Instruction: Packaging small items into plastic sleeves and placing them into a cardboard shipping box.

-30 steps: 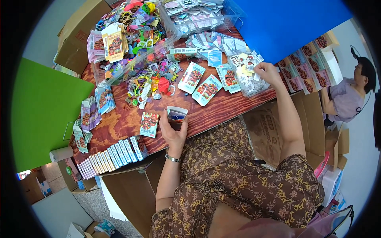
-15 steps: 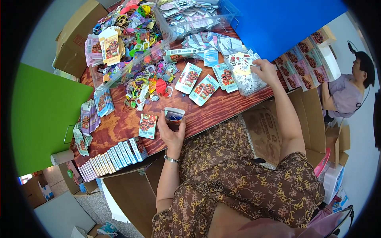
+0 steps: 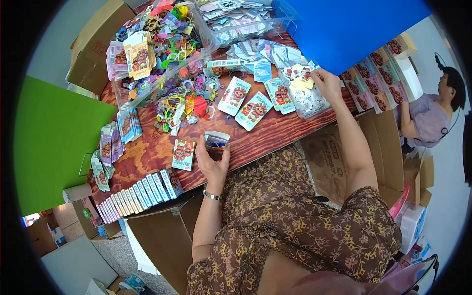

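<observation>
Head view: left hand (image 3: 212, 168) partly hides a small open box (image 3: 219, 137)

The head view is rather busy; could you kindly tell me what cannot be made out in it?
In the head view:
- Open box in the left hand: its bottom, hidden by its walls.
- Blue item inside: too small to identify.
- Right hand: any grip, hidden by its own fingers.
- Right clear bin: far end, cut off by the upper edge.

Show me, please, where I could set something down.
Bare tabletop lies between the purple cartons and the carton beside the left hand, also between the held box and plastic bag. It is crowded around the tubs.
</observation>
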The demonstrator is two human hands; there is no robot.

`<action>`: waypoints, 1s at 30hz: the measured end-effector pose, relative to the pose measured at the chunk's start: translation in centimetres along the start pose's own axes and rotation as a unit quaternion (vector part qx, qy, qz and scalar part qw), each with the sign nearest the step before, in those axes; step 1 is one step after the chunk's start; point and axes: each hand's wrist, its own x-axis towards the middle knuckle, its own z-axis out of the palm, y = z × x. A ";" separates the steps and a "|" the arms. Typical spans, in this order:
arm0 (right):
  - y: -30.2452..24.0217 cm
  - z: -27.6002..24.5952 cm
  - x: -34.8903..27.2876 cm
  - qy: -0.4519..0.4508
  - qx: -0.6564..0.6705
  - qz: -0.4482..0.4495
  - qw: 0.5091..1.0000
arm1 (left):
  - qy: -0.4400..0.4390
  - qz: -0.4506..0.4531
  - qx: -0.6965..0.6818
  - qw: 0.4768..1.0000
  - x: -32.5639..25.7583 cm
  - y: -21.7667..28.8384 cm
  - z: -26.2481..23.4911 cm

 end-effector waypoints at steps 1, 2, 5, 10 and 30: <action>0.3 -0.2 -0.1 0.020 -0.007 -0.041 0.999 | 0.003 0.006 -0.001 1.000 0.0 0.0 0.0; 0.7 -0.6 -0.1 0.041 -0.014 -0.082 0.996 | 0.003 0.006 -0.002 1.000 0.0 -0.1 -0.1; 4.0 -0.8 0.8 0.133 0.079 -0.184 0.971 | 0.001 0.016 -0.008 1.000 0.3 -0.1 0.4; 2.8 -4.0 -1.1 -0.049 0.169 0.038 0.984 | -0.005 0.001 -0.001 1.000 -0.2 -0.4 0.0; 4.4 -0.9 -1.3 -0.043 -0.174 -0.081 0.980 | 0.001 0.002 -0.007 1.000 0.1 0.1 0.1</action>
